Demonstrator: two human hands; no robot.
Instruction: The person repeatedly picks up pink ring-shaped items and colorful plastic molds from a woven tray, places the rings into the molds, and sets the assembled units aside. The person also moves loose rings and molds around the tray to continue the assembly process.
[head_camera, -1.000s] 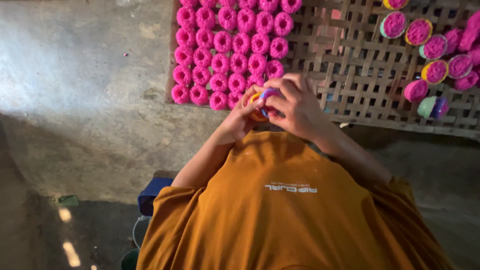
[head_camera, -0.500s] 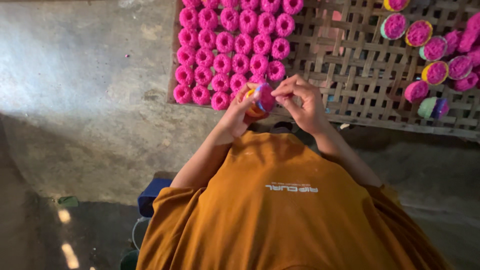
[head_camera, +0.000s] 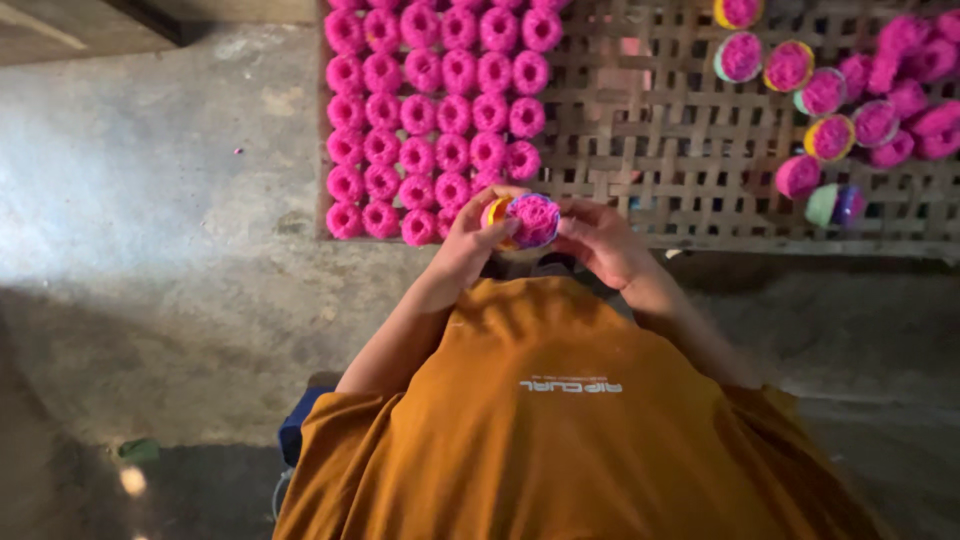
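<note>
Woven mat (head_camera: 690, 170), hands (head_camera: 470, 240) (head_camera: 600, 240) holding pink cup (head_camera: 530, 220)

Item: a small round cup (head_camera: 528, 221) packed to the rim with crumbly bright pink filling.
Colours: the rim reads purple; an orange-yellow patch shows on the side nearest my left hand (head_camera: 468, 243).
Pose: tipped up, so the pink top faces me.
Hold: I grip it between both hands; my left hand wraps its left side, and the fingertips of my right hand (head_camera: 600, 240) touch its right edge.
Place: lifted clear in the air, just in front of the near edge of the woven bamboo tray (head_camera: 640, 160), close to the front row of pink pieces there.
</note>
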